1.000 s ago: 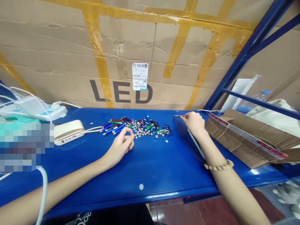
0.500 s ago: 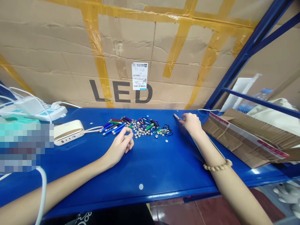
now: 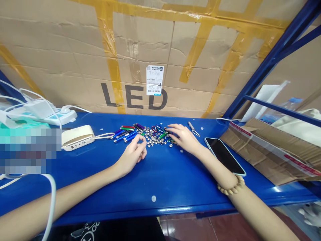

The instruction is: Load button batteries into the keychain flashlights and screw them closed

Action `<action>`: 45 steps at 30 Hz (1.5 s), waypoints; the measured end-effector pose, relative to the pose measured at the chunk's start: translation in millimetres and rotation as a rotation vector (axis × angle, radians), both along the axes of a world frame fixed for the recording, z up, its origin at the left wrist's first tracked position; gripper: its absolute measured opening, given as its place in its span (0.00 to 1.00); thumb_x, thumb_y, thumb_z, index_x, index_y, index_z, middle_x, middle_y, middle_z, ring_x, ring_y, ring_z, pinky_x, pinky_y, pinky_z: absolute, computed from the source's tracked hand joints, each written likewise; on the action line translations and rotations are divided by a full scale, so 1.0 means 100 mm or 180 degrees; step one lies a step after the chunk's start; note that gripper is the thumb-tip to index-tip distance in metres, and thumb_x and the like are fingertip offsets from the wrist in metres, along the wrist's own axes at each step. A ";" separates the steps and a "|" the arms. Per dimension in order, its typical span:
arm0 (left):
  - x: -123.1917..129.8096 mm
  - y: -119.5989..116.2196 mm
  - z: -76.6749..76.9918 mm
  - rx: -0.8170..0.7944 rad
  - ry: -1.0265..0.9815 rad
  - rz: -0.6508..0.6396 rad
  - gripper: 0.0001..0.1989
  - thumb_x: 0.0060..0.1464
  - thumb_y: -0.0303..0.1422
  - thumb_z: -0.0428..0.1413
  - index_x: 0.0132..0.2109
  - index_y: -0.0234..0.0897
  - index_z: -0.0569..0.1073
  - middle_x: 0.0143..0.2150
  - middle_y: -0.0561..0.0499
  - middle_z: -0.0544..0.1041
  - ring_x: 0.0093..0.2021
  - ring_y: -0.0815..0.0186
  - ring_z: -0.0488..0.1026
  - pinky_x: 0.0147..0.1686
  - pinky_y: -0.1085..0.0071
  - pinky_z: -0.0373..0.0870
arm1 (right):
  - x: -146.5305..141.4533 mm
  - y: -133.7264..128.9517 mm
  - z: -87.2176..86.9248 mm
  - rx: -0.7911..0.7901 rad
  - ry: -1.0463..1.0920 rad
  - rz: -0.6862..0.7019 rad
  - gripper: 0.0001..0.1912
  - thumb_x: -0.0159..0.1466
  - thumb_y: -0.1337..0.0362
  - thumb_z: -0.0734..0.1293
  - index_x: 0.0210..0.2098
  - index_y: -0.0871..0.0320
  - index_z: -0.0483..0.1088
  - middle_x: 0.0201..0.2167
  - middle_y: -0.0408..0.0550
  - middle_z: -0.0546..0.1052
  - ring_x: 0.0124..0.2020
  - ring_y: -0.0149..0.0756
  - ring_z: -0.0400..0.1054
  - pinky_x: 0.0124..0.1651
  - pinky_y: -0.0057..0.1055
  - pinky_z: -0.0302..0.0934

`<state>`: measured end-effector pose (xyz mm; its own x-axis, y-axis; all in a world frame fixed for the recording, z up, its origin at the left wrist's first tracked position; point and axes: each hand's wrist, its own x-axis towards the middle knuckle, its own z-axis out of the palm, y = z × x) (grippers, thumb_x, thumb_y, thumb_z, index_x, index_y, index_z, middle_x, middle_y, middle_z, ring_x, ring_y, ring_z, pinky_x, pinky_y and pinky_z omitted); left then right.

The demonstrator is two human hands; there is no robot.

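Note:
My left hand (image 3: 135, 151) rests at the near left edge of the pile, fingers curled in. Anything between them is hidden. With its fingers apart, my right hand (image 3: 184, 138) reaches over the coloured carabiners (image 3: 156, 128) on the pile's right side and partly covers them. Small silver button cells (image 3: 151, 140) lie scattered between the hands. Several blue pen-like metal tubes (image 3: 130, 136) lie on the left, with red (image 3: 127, 127) and purple (image 3: 139, 127) tubes behind. A silver tube (image 3: 191, 125) with a clip (image 3: 196, 133) lies apart, beyond my right hand.
A phone (image 3: 224, 154) lies partly under my right forearm. An open cardboard box (image 3: 265, 150) stands at the right. At the left are a white power bank (image 3: 77, 138) with a strap, a power strip (image 3: 66, 115) and cables. A large taped carton (image 3: 135, 43) forms the back.
My right hand has left the silver tube, which now lies on the blue surface, and moved left over the carabiners. The phone shows more fully. My left hand keeps its curled pose.

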<state>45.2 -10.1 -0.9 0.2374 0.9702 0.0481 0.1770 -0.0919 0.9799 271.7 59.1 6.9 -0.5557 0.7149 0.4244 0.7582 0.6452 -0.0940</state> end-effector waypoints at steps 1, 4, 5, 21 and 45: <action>0.00 0.00 0.00 0.0001 0.0001 0.0001 0.09 0.57 0.41 0.43 0.35 0.40 0.56 0.18 0.60 0.64 0.17 0.75 0.57 0.16 0.80 0.53 | -0.05 -0.01 -0.03 -0.0073 -0.0103 0.0088 0.15 0.64 0.66 0.58 0.49 0.56 0.67 0.51 0.50 0.69 0.51 0.40 0.62 0.49 0.39 0.58; -0.01 0.00 0.00 -0.0014 0.0009 -0.0003 0.09 0.57 0.41 0.43 0.35 0.40 0.56 0.18 0.60 0.64 0.17 0.75 0.57 0.16 0.80 0.53 | -0.11 -0.01 -0.08 -0.0262 -0.0268 0.0175 0.15 0.65 0.67 0.57 0.50 0.58 0.66 0.51 0.52 0.70 0.52 0.41 0.61 0.49 0.40 0.57; -0.01 0.00 -0.01 -0.0017 0.0012 -0.0011 0.09 0.57 0.41 0.43 0.35 0.40 0.56 0.18 0.60 0.64 0.17 0.75 0.57 0.16 0.80 0.53 | -0.11 -0.01 -0.08 -0.0274 -0.0286 0.0183 0.15 0.65 0.67 0.57 0.49 0.58 0.67 0.50 0.52 0.70 0.52 0.41 0.61 0.48 0.40 0.57; -0.02 0.00 -0.02 0.0016 0.0059 -0.0055 0.09 0.58 0.41 0.43 0.35 0.40 0.56 0.19 0.60 0.64 0.17 0.75 0.57 0.17 0.80 0.54 | -0.07 0.02 -0.08 -0.0090 -0.0237 0.0147 0.13 0.63 0.69 0.60 0.46 0.58 0.69 0.44 0.52 0.72 0.46 0.41 0.63 0.45 0.38 0.57; 0.01 -0.03 0.03 0.0007 -0.0028 0.0043 0.10 0.57 0.41 0.44 0.35 0.40 0.56 0.18 0.60 0.64 0.16 0.75 0.56 0.16 0.81 0.52 | -0.09 -0.01 -0.05 -0.0180 -0.0159 0.0139 0.09 0.63 0.62 0.61 0.40 0.55 0.70 0.42 0.47 0.73 0.45 0.39 0.62 0.44 0.34 0.53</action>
<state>46.0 -12.8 2.5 0.2239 0.9732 0.0524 0.1695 -0.0918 0.9812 263.0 58.3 1.8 -0.6064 0.7116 0.3549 0.7342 0.6724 -0.0939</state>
